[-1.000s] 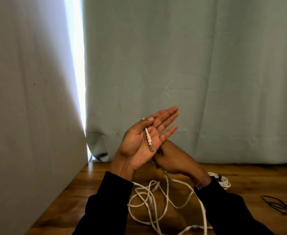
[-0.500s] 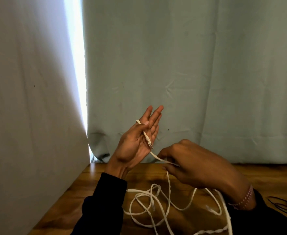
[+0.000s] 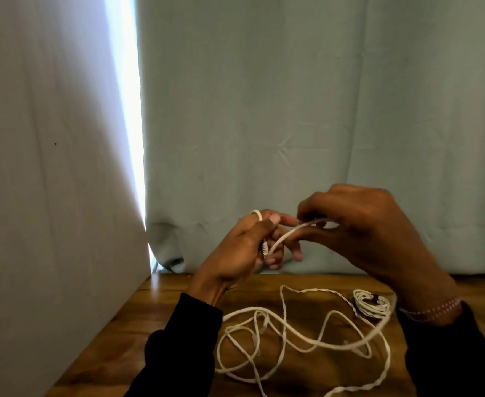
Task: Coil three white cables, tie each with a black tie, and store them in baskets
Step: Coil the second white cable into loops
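My left hand (image 3: 242, 250) is raised above the wooden table (image 3: 149, 319), its thumb pressing the plug end of a white cable (image 3: 285, 236) against the fingers. A loop of that cable shows over the index finger. My right hand (image 3: 359, 224) pinches the same cable just to the right, pulling it across my left fingers. The rest of the loose white cable (image 3: 293, 336) lies tangled on the table below. A second white cable (image 3: 371, 303), coiled and bound with a dark tie, rests at the back right of the table.
A grey-green curtain (image 3: 293, 124) hangs right behind the table. A pale cloth wall (image 3: 49, 196) closes the left side, with a bright gap between the two. No basket is in view.
My left hand dropped lower and its fingers curled round the cable end. My right hand rose from below, carrying the cable up and over my left fingers.
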Demonstrator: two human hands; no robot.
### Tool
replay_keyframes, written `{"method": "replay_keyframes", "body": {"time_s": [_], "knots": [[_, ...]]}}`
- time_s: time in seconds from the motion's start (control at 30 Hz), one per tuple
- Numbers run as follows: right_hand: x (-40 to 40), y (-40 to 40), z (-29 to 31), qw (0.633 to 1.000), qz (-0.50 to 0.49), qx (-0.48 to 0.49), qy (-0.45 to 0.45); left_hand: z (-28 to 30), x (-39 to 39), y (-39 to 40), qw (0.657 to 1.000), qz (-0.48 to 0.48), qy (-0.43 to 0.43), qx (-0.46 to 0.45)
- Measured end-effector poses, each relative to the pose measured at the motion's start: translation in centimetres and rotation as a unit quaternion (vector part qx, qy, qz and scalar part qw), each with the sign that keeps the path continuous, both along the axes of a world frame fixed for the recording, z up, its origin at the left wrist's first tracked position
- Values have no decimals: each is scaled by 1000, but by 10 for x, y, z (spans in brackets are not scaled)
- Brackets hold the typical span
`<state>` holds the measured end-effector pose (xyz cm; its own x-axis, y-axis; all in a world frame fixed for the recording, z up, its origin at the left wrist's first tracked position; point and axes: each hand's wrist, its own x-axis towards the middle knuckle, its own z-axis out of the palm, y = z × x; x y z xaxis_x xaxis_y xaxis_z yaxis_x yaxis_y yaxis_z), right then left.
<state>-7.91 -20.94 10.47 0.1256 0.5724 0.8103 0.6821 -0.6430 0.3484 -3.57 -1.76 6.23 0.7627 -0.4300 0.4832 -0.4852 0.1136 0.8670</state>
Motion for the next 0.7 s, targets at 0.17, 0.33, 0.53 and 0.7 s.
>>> {"method": "replay_keyframes", "body": {"time_s": [0.17, 0.33, 0.53, 0.7], "knots": [[21, -8, -9, 990, -36, 29, -136, 3, -11, -13, 999, -16, 16, 49], [36, -9, -13, 979, -76, 103, -158, 5, -20, -14, 997, -55, 33, 38], [45, 20, -30, 986, -132, 102, 6, 8, -25, -17, 985, -156, 63, -28], [55, 40, -53, 959, -177, 12, 221, 15, -30, -12, 978, -186, 47, -86]]}}
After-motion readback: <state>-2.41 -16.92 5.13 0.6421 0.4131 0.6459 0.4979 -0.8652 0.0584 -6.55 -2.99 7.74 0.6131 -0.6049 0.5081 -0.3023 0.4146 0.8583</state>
